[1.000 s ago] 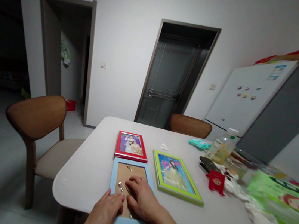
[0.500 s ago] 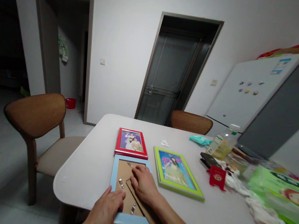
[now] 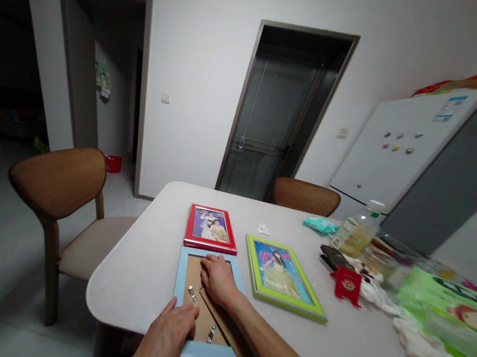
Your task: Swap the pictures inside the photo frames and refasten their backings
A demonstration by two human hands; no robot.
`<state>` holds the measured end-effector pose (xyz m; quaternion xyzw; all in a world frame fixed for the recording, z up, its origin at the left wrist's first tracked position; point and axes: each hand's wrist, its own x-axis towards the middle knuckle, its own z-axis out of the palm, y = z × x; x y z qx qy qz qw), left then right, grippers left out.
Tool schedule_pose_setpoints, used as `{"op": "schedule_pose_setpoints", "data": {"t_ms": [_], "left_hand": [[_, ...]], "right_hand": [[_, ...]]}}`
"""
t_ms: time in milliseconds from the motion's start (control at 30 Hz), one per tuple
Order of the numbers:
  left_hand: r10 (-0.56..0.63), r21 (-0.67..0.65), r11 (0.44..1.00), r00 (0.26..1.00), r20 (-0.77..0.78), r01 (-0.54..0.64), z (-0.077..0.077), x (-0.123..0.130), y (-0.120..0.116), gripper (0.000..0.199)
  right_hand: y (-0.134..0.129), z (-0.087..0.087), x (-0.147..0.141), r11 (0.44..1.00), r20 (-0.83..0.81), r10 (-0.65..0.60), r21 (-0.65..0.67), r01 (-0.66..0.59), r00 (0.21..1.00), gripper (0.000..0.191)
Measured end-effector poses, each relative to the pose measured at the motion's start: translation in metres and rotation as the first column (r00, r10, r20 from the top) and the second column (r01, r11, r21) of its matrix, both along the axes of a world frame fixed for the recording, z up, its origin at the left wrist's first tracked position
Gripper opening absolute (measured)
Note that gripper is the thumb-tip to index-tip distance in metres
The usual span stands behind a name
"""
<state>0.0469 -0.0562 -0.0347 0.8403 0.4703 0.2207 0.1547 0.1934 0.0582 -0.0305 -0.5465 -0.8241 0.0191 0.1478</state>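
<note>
Near rim of the light-blue frame sits right at the tabletop near edge, maybe slightly over; can't tell. It lies back up, brown backing board showing.

Risks: pressing hard on the near rim could tip it if it overhangs. The right forearm crosses the stand leg, so leaning could bend its hinge. A shove away from the body would push the red frame, since the 2 are end to end, touching or nearly. Metal clips: 2 visible, could scratch fingertips or slip if pried at an angle.

Pose: left hand over the near-left corner, fingers loosely bent across the left rim, thumb spread off the near side; not clenched, reads as steadying. Right hand reaches further, palm down, fingers curled onto the far part of the backing, forearm coming in diagonally from the right. Fingertip contact hidden, so can't tell whether it grips anything.

Further: green frame face up to the right, well clear of both hands. Red frame face up beyond the blue one.
</note>
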Motion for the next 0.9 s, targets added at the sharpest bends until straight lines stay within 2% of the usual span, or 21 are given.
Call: {"op": "schedule_pose_setpoints", "data": {"t_ms": [200, 433, 567, 667, 800, 900], "left_hand": [[-0.003, -0.026, 1.000, 0.999, 0.031, 0.004, 0.000, -0.001, 0.001, 0.050], [-0.003, -0.047, 0.999, 0.998, 0.056, 0.005, -0.005, -0.001, 0.001, 0.045], [-0.004, -0.031, 1.000, 0.997, 0.072, 0.006, -0.007, 0.000, 0.001, 0.047], [0.021, -0.048, 0.999, 0.998, 0.064, -0.018, -0.003, 0.002, 0.000, 0.056], [0.007, -0.081, 0.997, 0.999, 0.054, -0.003, 0.006, 0.003, -0.001, 0.050], [0.006, -0.082, 0.997, 0.998, 0.070, 0.000, 0.008, 0.003, -0.001, 0.051]], "right_hand": [[0.006, -0.002, 0.000, 0.999, -0.087, -0.041, -0.010, 0.040, 0.995, 0.023], [0.023, -0.008, -0.009, 0.983, -0.143, -0.182, -0.063, 0.174, 0.973, 0.022], [0.027, -0.006, -0.013, 0.962, -0.143, -0.268, -0.094, 0.256, 0.953, 0.018], [0.027, -0.003, -0.014, 0.950, -0.145, -0.312, -0.079, 0.303, 0.939, 0.017], [0.029, -0.002, -0.009, 0.940, -0.153, -0.342, -0.068, 0.335, 0.927, 0.024], [0.032, -0.002, -0.004, 0.945, -0.166, -0.326, -0.070, 0.318, 0.931, 0.023]]}}
